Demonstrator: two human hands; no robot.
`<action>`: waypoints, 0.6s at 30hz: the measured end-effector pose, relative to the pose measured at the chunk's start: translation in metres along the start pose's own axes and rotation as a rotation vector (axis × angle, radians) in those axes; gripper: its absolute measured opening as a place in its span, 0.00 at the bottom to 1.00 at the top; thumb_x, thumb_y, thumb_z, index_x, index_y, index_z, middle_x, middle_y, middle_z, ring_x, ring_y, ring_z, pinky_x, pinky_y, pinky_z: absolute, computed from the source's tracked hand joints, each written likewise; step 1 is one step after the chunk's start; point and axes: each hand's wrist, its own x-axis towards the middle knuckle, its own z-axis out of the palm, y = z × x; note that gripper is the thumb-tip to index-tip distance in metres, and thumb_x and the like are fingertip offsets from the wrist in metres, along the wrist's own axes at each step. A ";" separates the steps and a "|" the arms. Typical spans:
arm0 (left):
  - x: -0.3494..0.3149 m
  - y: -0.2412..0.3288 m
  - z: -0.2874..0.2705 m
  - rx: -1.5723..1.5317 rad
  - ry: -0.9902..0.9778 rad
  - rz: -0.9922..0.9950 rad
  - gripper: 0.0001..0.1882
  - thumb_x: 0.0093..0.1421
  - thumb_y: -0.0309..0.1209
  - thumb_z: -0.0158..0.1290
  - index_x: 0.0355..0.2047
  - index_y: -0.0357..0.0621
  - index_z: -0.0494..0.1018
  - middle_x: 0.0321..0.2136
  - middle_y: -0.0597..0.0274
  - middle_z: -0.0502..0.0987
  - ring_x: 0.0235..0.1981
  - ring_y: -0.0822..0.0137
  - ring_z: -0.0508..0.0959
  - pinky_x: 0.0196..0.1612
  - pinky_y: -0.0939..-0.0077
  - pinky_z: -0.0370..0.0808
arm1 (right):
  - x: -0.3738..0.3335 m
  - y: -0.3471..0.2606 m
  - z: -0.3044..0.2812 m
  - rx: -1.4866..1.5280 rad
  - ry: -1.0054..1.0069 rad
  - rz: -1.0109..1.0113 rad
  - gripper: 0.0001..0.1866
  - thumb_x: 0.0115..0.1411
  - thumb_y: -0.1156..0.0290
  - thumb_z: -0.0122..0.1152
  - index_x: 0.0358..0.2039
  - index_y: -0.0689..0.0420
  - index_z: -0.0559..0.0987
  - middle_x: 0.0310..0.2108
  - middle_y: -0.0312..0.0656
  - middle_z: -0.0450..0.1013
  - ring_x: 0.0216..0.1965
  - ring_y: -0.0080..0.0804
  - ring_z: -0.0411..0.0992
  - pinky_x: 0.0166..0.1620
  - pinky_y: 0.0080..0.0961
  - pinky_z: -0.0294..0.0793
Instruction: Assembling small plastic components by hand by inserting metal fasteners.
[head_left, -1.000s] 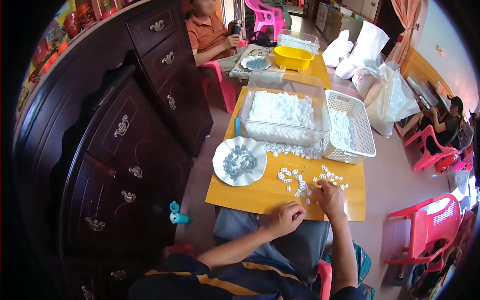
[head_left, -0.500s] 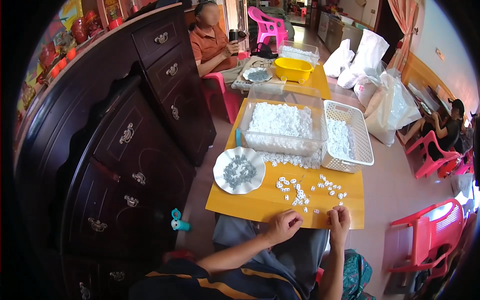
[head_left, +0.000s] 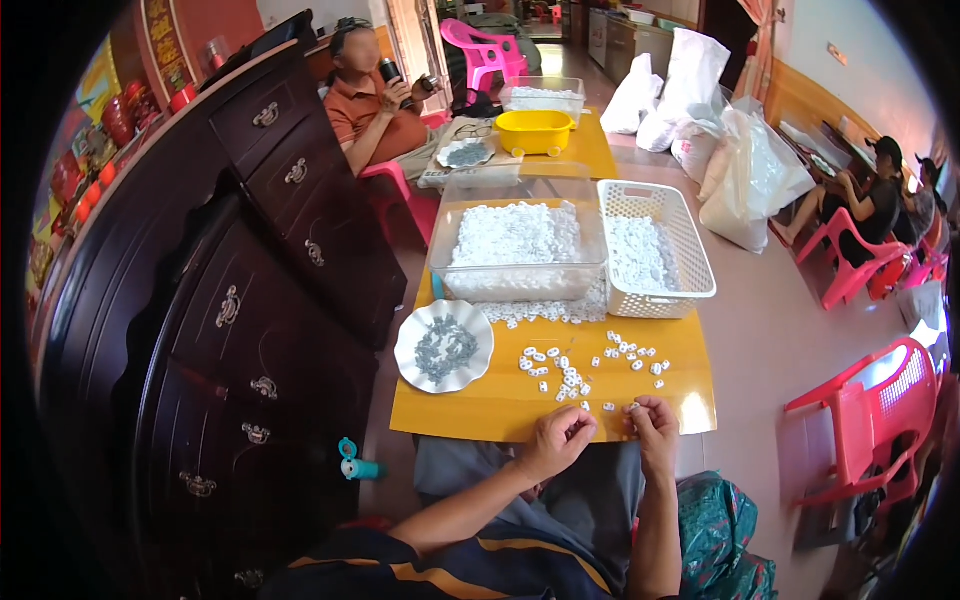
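My left hand (head_left: 561,438) is closed at the near edge of the yellow tabletop (head_left: 470,412), thumb against curled fingers; whatever it may hold is hidden. Just to its right, my right hand (head_left: 655,432) pinches a small white piece (head_left: 632,407) between thumb and fingertips. Ahead of both hands lie several loose white pieces (head_left: 569,380), small and rounded, with dark dots or holes. A white scalloped plate (head_left: 408,375) at the left bears a heap of small grey pieces (head_left: 445,346).
Behind stand a clear plastic bin (head_left: 515,283) of white pieces and a white slotted basket (head_left: 690,303). A yellow tub (head_left: 535,133) is farther back. A dark cabinet (head_left: 270,330) flanks the left; a red chair (head_left: 860,420) stands right. Another person (head_left: 365,110) sits beyond, holding a black cup.
The view has shifted, so the table sits farther left. My right fingertips have closed on a white piece. The seated person has raised the black cup.
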 end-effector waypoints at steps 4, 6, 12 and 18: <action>0.010 0.004 0.008 0.012 -0.041 0.015 0.04 0.62 0.24 0.57 0.33 0.36 0.75 0.24 0.62 0.76 0.22 0.74 0.74 0.28 0.78 0.72 | 0.000 0.000 -0.005 0.041 -0.037 -0.007 0.04 0.67 0.74 0.58 0.42 0.58 0.75 0.34 0.36 0.78 0.32 0.19 0.73 0.37 0.16 0.72; 0.014 0.005 0.012 0.019 -0.046 0.027 0.04 0.62 0.25 0.56 0.33 0.36 0.75 0.24 0.62 0.76 0.23 0.73 0.75 0.28 0.77 0.72 | 0.000 0.000 -0.007 0.053 -0.055 -0.029 0.03 0.67 0.74 0.57 0.40 0.58 0.75 0.34 0.35 0.77 0.33 0.18 0.73 0.38 0.17 0.73; 0.028 0.013 0.016 0.079 -0.057 0.063 0.03 0.61 0.24 0.56 0.34 0.36 0.75 0.27 0.54 0.77 0.28 0.60 0.79 0.32 0.70 0.74 | 0.000 0.000 -0.012 0.042 -0.103 -0.016 0.04 0.67 0.74 0.58 0.40 0.59 0.75 0.32 0.32 0.74 0.34 0.19 0.74 0.40 0.18 0.74; 0.047 0.016 0.017 0.180 -0.063 0.093 0.04 0.60 0.25 0.56 0.33 0.37 0.75 0.27 0.54 0.78 0.27 0.57 0.79 0.32 0.69 0.75 | 0.000 -0.002 -0.009 0.033 -0.166 -0.024 0.05 0.66 0.73 0.60 0.40 0.59 0.75 0.32 0.33 0.75 0.34 0.20 0.74 0.41 0.18 0.74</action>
